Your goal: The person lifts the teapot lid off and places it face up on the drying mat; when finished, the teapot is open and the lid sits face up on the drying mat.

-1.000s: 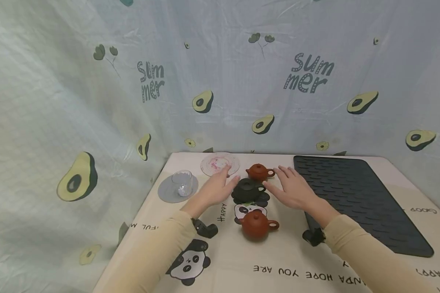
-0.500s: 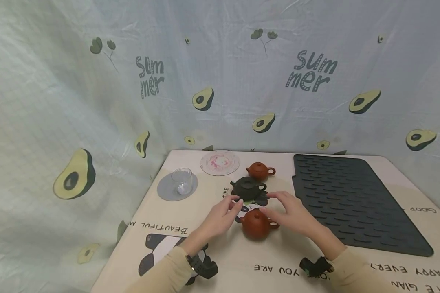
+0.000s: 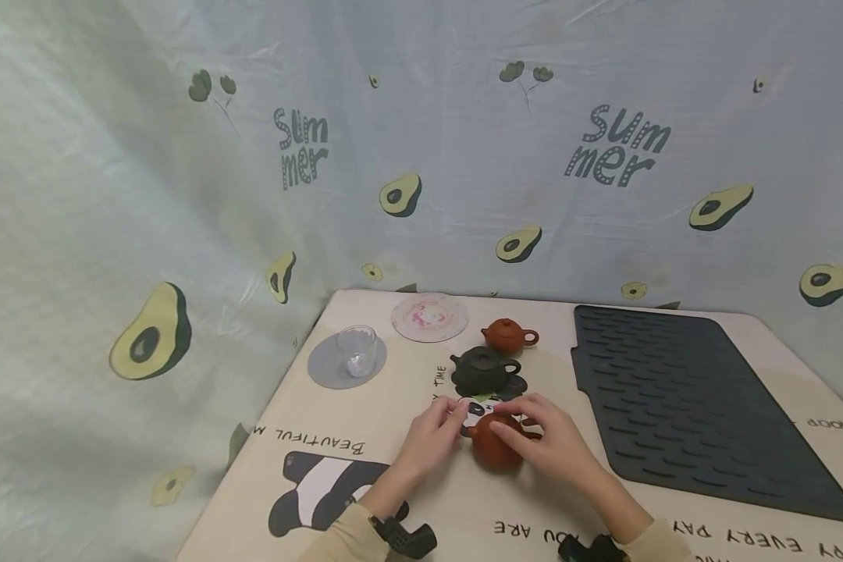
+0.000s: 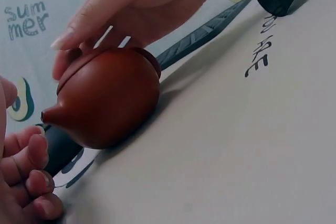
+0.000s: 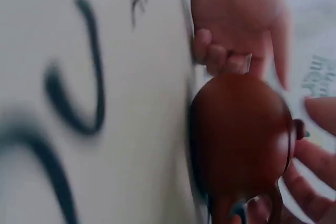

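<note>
A reddish-brown clay teapot [image 3: 497, 449] stands nearest the person, its spout to the left and its handle to the right. Above its lid is my right hand [image 3: 551, 437], with thumb and fingers spread to either side of the lid knob [image 5: 299, 129]. My left hand [image 3: 432, 437] lies beside the spout [image 4: 51, 114], its fingers loosely bent with nothing in them. In the left wrist view, the spout points toward those left fingers [image 4: 37, 150]. Right behind this pot stands a black teapot [image 3: 483, 371], and farther back a smaller reddish-brown teapot [image 3: 507, 336].
At the back left, a clear glass cup [image 3: 357, 351] stands on a grey round mat [image 3: 323, 367]. A pink-patterned round plate [image 3: 432, 318] lies near the back edge. A large dark ridged mat [image 3: 702, 406] covers the right side. A printed curtain [image 3: 464, 156] hangs behind the table.
Both hands have come back from beside the black and rear teapots to the front one. The right hand has closed in over its lid, and the left has come near its spout.
</note>
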Demonstrator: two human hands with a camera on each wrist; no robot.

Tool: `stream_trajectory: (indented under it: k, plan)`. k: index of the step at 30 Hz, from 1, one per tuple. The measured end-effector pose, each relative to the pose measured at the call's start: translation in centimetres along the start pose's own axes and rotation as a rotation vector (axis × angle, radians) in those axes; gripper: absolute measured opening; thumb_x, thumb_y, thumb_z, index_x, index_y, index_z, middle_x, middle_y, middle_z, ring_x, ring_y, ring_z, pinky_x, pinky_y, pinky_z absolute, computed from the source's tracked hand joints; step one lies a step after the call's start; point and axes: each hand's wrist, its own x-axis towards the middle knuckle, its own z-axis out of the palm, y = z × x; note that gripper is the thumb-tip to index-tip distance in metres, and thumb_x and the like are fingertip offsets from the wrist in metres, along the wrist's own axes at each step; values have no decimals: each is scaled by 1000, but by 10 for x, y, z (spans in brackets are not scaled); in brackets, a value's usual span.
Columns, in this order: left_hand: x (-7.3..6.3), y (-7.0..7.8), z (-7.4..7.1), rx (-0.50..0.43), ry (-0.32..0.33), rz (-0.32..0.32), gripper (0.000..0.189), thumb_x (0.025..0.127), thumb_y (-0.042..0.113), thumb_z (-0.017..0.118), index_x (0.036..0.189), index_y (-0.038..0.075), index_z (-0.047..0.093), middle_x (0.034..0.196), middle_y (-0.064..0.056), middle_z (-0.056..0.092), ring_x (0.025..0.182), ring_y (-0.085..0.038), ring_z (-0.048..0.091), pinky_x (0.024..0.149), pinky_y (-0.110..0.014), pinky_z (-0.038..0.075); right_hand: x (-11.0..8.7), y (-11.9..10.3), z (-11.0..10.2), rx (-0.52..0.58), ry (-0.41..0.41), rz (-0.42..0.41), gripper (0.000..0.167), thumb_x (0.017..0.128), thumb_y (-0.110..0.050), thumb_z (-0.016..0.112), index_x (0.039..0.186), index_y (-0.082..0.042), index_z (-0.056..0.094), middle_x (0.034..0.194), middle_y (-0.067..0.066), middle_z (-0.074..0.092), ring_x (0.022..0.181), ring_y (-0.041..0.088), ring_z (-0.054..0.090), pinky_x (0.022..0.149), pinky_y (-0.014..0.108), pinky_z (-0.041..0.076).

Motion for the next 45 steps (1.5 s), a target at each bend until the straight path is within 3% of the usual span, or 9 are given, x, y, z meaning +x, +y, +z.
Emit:
stream_trajectory:
  k: [4, 11, 16, 24, 34, 45]
  plan:
    - [-2, 0, -1, 93, -20, 66, 33, 106, 45, 52, 94, 16, 63, 69, 7, 55, 67, -10, 50, 63, -28, 40, -6, 3, 5, 88, 54, -27, 23, 89, -24, 83, 111, -22, 77, 105, -11, 65, 98, 12, 65, 80, 31, 57]
    - [-3, 3, 1, 224, -54, 175, 28, 106, 40, 54, 86, 21, 58, 64, 12, 49, 59, -5, 45, 56, -24, 37, -9, 7, 4, 137, 103, -23, 21, 88, -24, 84, 108, -26, 77, 107, -11, 68, 99, 14, 66, 80, 32, 57]
    - [-6, 2, 3, 231, -67, 175, 32, 107, 39, 53, 81, 22, 58, 65, 12, 48, 61, -5, 46, 56, -23, 36, -15, 6, 5, 117, 111, 27, 22, 87, -26, 85, 108, -29, 78, 107, -12, 67, 98, 11, 65, 78, 31, 57]
    - [-11, 1, 2, 204, -65, 146, 34, 107, 40, 51, 80, 21, 58, 66, 11, 48, 61, -5, 45, 56, -23, 35, -19, 6, 9, 157, 117, 29, 21, 89, -25, 83, 109, -28, 78, 108, -11, 68, 100, 13, 65, 79, 32, 57]
    - [-8, 1, 2, 208, -54, 135, 33, 108, 40, 51, 82, 21, 60, 67, 10, 48, 63, -6, 46, 58, -24, 36, -14, 7, 8, 170, 116, 3, 22, 90, -19, 81, 111, -22, 78, 112, -8, 69, 105, 14, 65, 82, 34, 57]
    - [-5, -1, 4, 194, -50, 141, 34, 107, 39, 53, 79, 20, 59, 64, 11, 47, 61, -5, 44, 56, -23, 34, -9, 9, -1, 142, 101, 50, 15, 97, -21, 73, 112, -23, 76, 107, -12, 72, 106, 13, 65, 87, 36, 53]
